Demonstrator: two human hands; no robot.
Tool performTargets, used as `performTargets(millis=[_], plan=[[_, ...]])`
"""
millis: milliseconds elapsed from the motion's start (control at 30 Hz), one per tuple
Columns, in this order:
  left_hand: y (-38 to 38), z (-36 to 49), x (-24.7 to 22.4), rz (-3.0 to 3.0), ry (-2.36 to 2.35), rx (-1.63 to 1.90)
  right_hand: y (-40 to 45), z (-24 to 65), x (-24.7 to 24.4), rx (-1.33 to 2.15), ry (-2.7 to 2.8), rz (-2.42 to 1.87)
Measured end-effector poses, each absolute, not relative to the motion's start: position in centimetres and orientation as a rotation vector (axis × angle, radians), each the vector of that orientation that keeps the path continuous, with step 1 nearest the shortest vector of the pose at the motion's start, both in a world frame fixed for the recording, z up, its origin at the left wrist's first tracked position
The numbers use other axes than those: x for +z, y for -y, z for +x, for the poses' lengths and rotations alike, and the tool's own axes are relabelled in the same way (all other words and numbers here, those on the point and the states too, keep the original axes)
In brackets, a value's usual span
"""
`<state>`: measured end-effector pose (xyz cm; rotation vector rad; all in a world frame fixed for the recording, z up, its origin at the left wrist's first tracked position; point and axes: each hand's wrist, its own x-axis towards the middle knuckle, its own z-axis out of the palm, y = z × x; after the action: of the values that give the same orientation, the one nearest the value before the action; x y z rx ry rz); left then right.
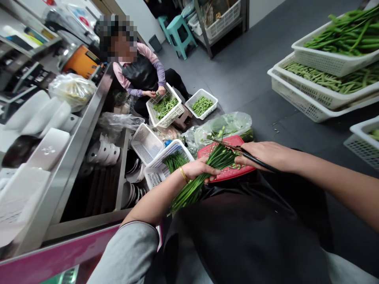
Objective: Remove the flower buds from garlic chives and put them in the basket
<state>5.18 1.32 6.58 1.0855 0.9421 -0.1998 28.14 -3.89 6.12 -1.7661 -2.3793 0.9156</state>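
My left hand is wrapped round a bunch of long green garlic chives, whose stems trail back toward my apron. In my right hand is a pair of scissors with black handles; its blades lie across the bud end of the bunch. Beneath the tips, a red plastic basket bears small green cut bits. Just past my left wrist, more chives lie in a white basket.
A co-worker sits ahead, hands over a white basket of green beans. A smaller bean basket and a plastic bag of greens are nearby. Stacked vegetable baskets stand right; a metal shelf with dishes runs left.
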Motion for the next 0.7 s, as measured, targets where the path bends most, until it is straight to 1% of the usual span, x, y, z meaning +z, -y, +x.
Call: performTargets(millis=[167,300,400,500,633,700], plan=[[-1.3,5.2,6.9,1.109,-0.932,-0.206,4.2,29.3,5.2,0.850,2.242,-1.770],[-1.5,4.0,8.0,1.110,-0.916,-0.012,5.4,31.4,3.2,0.869,2.060,-1.724],[-1.4,3.4,8.7,1.120,-0.886,0.087,6.1,31.4,2.5,0.917,2.121,-1.609],[-1.0,3.2,8.8,1.137,-0.849,0.054,6.0,29.7,3.7,0.887,2.217,-1.615],[-0.6,3.2,8.5,1.126,-0.853,-0.015,5.3,27.7,6.2,0.763,2.301,-1.648],[-0.5,3.0,8.5,1.110,-0.858,0.001,5.2,27.6,6.6,0.712,2.292,-1.687]])
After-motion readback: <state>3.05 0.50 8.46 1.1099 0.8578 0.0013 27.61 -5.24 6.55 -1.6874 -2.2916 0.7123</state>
